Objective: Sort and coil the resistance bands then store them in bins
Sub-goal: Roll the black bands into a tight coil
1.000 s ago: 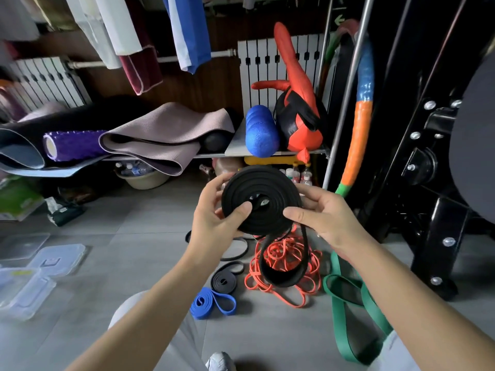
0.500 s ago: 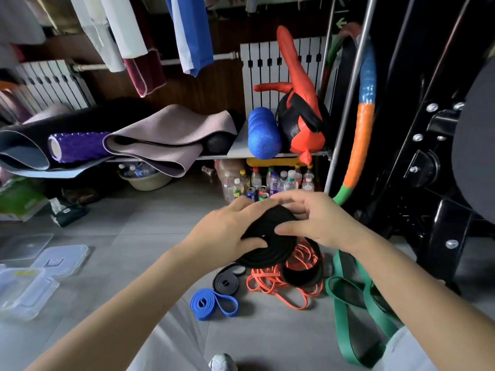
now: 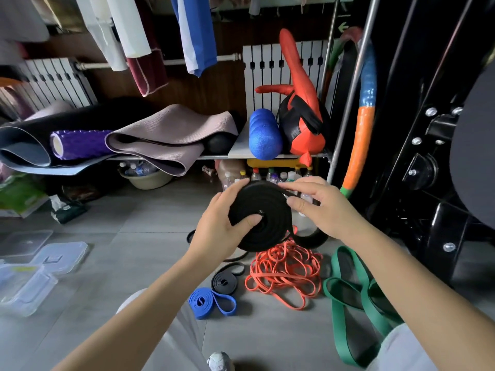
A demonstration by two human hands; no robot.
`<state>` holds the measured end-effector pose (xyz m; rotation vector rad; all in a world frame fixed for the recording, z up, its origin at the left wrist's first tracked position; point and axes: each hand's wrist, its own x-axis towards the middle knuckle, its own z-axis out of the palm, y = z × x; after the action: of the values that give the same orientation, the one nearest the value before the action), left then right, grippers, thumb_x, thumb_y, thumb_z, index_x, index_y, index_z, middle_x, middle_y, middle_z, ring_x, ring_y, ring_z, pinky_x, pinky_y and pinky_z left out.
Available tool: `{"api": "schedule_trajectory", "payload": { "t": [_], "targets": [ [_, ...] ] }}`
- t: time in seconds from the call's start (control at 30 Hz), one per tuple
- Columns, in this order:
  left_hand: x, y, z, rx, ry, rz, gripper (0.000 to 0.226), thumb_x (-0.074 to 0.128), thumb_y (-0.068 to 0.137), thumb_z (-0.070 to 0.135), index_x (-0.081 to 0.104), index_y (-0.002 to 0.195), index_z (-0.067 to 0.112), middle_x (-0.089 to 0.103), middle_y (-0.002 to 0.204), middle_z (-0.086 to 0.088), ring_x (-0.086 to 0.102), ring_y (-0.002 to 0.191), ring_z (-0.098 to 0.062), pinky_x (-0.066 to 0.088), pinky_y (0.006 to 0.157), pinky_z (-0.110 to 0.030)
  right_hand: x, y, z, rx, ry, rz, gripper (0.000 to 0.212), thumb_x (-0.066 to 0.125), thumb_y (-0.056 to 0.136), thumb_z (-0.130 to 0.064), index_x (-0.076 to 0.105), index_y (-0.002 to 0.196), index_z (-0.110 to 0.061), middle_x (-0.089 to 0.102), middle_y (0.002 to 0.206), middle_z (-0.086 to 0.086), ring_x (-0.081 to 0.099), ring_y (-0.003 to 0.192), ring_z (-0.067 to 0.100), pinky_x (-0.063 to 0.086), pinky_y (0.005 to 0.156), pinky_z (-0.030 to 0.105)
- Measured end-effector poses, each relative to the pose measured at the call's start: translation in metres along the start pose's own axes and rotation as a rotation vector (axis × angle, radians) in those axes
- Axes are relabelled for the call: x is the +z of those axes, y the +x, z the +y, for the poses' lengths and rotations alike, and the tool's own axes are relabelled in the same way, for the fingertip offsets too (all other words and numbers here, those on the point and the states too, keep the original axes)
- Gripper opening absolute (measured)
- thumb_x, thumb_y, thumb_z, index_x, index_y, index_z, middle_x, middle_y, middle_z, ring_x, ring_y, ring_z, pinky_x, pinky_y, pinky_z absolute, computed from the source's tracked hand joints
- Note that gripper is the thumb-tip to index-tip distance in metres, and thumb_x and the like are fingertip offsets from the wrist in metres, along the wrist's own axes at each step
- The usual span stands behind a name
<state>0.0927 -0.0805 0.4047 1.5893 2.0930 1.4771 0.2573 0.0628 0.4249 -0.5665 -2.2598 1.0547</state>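
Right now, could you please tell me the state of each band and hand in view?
large black band, mostly coiled, tail hanging loose
left hand, grips the coil
right hand, holds the outer wrap
small black band, coiled, on floor
blue band, partly coiled
orange band, tangled, uncoiled
green band, uncoiled

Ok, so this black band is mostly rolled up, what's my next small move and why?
Probably wind in one more turn. Your left hand grips the black coil with the thumb at its centre, your right hand pinches the outer wrap, and a loose tail hangs down toward the orange bands, so it isn't ready for a bin.
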Motion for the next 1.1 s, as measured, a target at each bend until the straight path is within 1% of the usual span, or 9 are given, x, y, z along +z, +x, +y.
{"api": "schedule_trajectory", "payload": {
  "t": [0.13, 0.27, 0.4, 0.47, 0.53, 0.63, 0.77, 0.93, 1.1],
  "targets": [
    [-0.003, 0.006, 0.002, -0.039, -0.1, 0.102, 0.063, 0.071, 0.074, 0.029, 0.044, 0.129, 0.045, 0.052, 0.129, 0.012, 0.048, 0.121, -0.005, 0.042, 0.103, -0.035, 0.005, -0.007, 0.001, 0.022, 0.038, 0.096, 0.045, 0.062, 0.089, -0.008, 0.056, 0.108, -0.049, 0.06, 0.102, -0.029, 0.054, 0.098, -0.017, 0.035, 0.089, 0.003],
    [-0.001, 0.01, 0.005, -0.036, -0.168, 0.206, 0.06, 0.073, 0.078, 0.017, 0.045, 0.123, 0.045, 0.051, 0.117, 0.032, 0.047, 0.112, 0.013, 0.038, 0.094, -0.007, 0.02, -0.009, -0.002, 0.079, 0.202, 0.171, 0.032, 0.068, 0.084, -0.005, 0.06, 0.086, -0.036, 0.067, 0.082, -0.017, 0.063, 0.078, -0.012, 0.045, 0.073, 0.005],
    [0.002, 0.008, 0.009, -0.047, -0.221, 0.281, 0.059, 0.072, 0.079, 0.013, 0.044, 0.12, 0.045, 0.048, 0.111, 0.039, 0.044, 0.105, 0.023, 0.034, 0.085, 0.003, 0.028, -0.008, -0.008, 0.113, 0.233, 0.252, 0.023, 0.074, 0.079, -0.016, 0.064, 0.084, -0.037, 0.069, 0.089, -0.014, 0.065, 0.083, -0.005, 0.048, 0.078, 0.013],
    [0.004, 0.009, 0.01, -0.083, -0.247, 0.318, 0.058, 0.072, 0.079, 0.011, 0.047, 0.127, 0.034, 0.049, 0.113, 0.034, 0.046, 0.104, 0.021, 0.036, 0.087, 0.001, 0.029, -0.008, -0.01, 0.147, 0.226, 0.244, 0.024, 0.075, 0.079, -0.021, 0.067, 0.092, -0.039, 0.066, 0.094, -0.02, 0.062, 0.089, -0.007, 0.044, 0.08, 0.012],
    [0.006, 0.01, 0.009, -0.139, -0.283, 0.33, 0.056, 0.071, 0.08, 0.01, 0.048, 0.13, 0.024, 0.053, 0.115, 0.022, 0.051, 0.109, 0.007, 0.04, 0.094, -0.009, 0.03, -0.008, -0.011, 0.195, 0.245, 0.183, 0.037, 0.074, 0.08, -0.021, 0.066, 0.114, -0.033, 0.065, 0.1, -0.021, 0.059, 0.092, -0.011, 0.043, 0.08, 0.01],
    [0.009, 0.012, 0.007, -0.195, -0.321, 0.312, 0.055, 0.068, 0.083, 0.009, 0.047, 0.132, 0.019, 0.055, 0.12, 0.01, 0.052, 0.116, -0.01, 0.042, 0.1, -0.026, 0.035, -0.007, -0.011, 0.275, 0.3, 0.126, 0.051, 0.072, 0.081, -0.018, 0.058, 0.128, -0.031, 0.069, 0.099, -0.003, 0.066, 0.086, 0.004, 0.055, 0.08, 0.025],
    [0.012, 0.022, -0.002, -0.284, -0.416, 0.243, 0.041, 0.051, 0.096, 0.026, 0.042, 0.135, 0.025, 0.052, 0.132, 0.004, 0.049, 0.122, -0.011, 0.04, 0.106, -0.041, 0.04, 0.016, -0.01, 0.267, 0.078, 0.16, 0.044, 0.074, 0.075, -0.035, 0.057, 0.114, -0.028, 0.064, 0.082, -0.013, 0.063, 0.074, 0.002, 0.046, 0.065, 0.024],
    [0.003, 0.044, -0.027, -0.464, -0.7, 0.142, 0.043, 0.026, 0.099, 0.05, 0.034, 0.139, 0.038, 0.05, 0.135, 0.006, 0.051, 0.123, -0.014, 0.047, 0.098, -0.045, 0.059, 0.078, -0.002, 0.253, -0.36, 0.063, 0.063, 0.069, 0.072, -0.051, 0.046, 0.119, -0.015, 0.056, 0.108, 0.003, 0.055, 0.105, 0.028, 0.04, 0.079, 0.035],
    [0.006, 0.062, -0.081, -0.674, -0.836, 0.113, 0.048, 0.027, 0.095, 0.059, 0.039, 0.137, 0.038, 0.051, 0.135, 0.005, 0.056, 0.116, -0.016, 0.049, 0.095, -0.042, 0.098, 0.128, 0.037, 0.275, -0.499, -0.074, 0.061, 0.068, 0.072, -0.052, 0.041, 0.115, -0.018, 0.059, 0.109, 0.007, 0.057, 0.1, 0.032, 0.042, 0.072, 0.036]
  ]
}}
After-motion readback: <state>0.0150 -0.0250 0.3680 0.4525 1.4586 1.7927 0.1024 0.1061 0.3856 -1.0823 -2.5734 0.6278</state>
